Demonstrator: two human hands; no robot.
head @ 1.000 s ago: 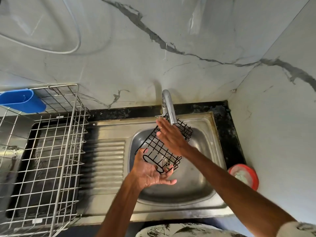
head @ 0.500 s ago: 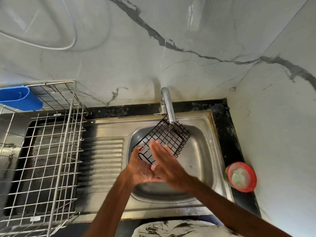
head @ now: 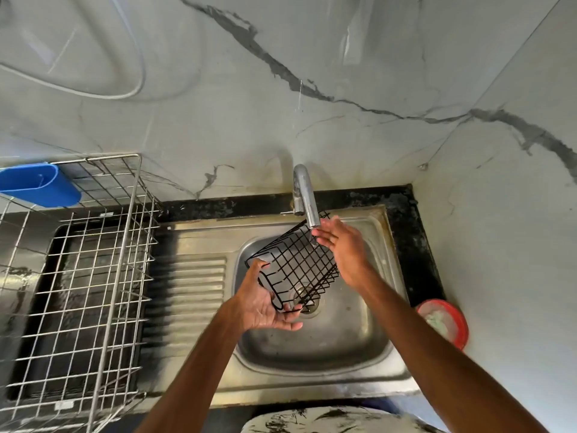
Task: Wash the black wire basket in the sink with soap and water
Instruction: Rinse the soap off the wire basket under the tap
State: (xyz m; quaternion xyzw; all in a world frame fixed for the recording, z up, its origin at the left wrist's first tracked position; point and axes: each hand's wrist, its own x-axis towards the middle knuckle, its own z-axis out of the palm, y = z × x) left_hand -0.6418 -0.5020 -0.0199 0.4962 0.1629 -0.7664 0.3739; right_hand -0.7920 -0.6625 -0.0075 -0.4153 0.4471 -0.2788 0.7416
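- Your left grip (head: 268, 304) is clamped on the black wire basket (head: 296, 264). The palm is up, and the fingers curl over the rim at the corner farthest from the tap (head: 304, 195).
- Your right grip (head: 340, 250) is apart. Its fingers are straight and laid flat along the basket's side, with the fingertips (head: 320, 234) just under the tap's spout.
- The basket hangs tilted in the air below the tap, over the sink (head: 327, 345) and its drain. Its high corner is at the spout; whether it touches the spout cannot be told.
- What has changed: half a second ago your right grip was down at the end away from the tap, beside your left grip. Now it is back at the spout end, where it was a second ago.
- The basket has also rolled in your left grip, so another face meets your palm.
- This looks like one full rubbing stroke along the wires, then the start of the next on a fresh side.
- My judgement is that you are midway through the hand scrub. No suds show, and I cannot tell whether water is running, so soaping may still be ahead.
- A red soap dish (head: 443, 323) sits on the counter (head: 418, 245), right of the tap and nearer you.
- Left of the tap stands a steel drying rack (head: 112, 156) with a blue holder (head: 37, 184) hung on it.
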